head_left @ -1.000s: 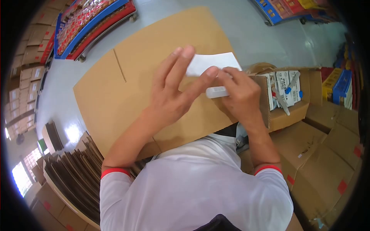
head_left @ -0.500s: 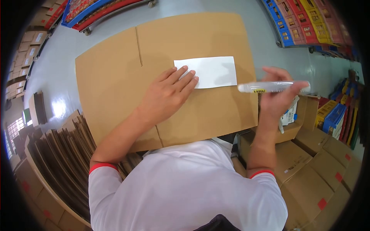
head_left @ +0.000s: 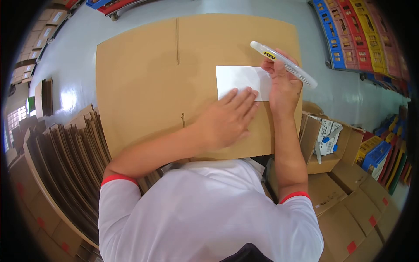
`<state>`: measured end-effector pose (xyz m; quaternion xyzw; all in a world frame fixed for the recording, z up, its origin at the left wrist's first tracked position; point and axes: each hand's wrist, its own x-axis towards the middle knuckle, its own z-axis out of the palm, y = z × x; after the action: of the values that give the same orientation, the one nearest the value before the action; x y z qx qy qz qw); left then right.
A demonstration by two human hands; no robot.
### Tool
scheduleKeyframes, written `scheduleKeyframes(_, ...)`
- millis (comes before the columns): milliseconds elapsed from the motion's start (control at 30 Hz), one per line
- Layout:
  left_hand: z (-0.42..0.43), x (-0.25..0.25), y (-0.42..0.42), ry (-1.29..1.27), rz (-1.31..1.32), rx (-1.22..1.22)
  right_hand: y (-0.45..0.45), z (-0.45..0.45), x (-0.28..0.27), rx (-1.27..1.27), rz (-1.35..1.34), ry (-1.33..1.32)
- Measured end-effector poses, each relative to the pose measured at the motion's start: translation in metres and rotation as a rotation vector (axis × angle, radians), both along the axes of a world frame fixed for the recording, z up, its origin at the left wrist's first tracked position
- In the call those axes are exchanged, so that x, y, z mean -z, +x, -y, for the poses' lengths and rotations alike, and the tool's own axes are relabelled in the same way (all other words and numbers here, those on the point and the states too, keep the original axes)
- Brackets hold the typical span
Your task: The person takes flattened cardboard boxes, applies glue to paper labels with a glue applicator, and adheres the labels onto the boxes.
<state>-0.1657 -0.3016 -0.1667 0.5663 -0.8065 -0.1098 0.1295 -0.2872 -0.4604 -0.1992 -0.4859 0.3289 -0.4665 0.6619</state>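
A blank white paper label lies on a flat sheet of brown cardboard. Flat on the label's lower edge and the cardboard below it rests my left hand, fingers stretched out. My right hand grips a clear glue tube with a white tip and a yellow brand patch. The tube slants, its tip up to the left, above the cardboard's right part. My right hand covers the label's right end, so I cannot tell whether it touches the paper.
Many cardboard sheets stand on edge at the left. On the right, an open box holds a printed pack and white tubes, beside closed cartons. Colored crates are stacked at the far right, and a wheeled crate stands at the back.
My right hand has moved left over the label's right end, and the glue tube has turned from level to slanting. My left hand has slid right along the label's lower edge.
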Motion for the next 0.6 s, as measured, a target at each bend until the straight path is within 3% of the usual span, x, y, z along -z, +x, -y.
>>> scheduleKeyframes(167,-0.001,0.004,-0.016,0.013,0.086,-0.029,-0.007,-0.005,-0.015,-0.021,-0.031,0.079)
scheduleKeyframes(267,-0.005,0.007,-0.02,-0.003,0.104,-0.062,-0.011,-0.012,-0.032,-0.077,-0.189,-0.029)
scheduleKeyframes(467,-0.011,0.013,-0.029,-0.024,0.058,-0.092,-0.015,-0.027,-0.059,-0.353,-0.251,-0.064)
scheduleKeyframes(533,-0.012,0.016,-0.027,-0.003,0.037,-0.08,-0.01,-0.035,-0.066,-0.424,-0.504,-0.376)
scheduleKeyframes(600,-0.014,0.02,-0.027,0.011,-0.01,-0.034,-0.004,-0.042,-0.078,-0.467,-0.544,-0.407)
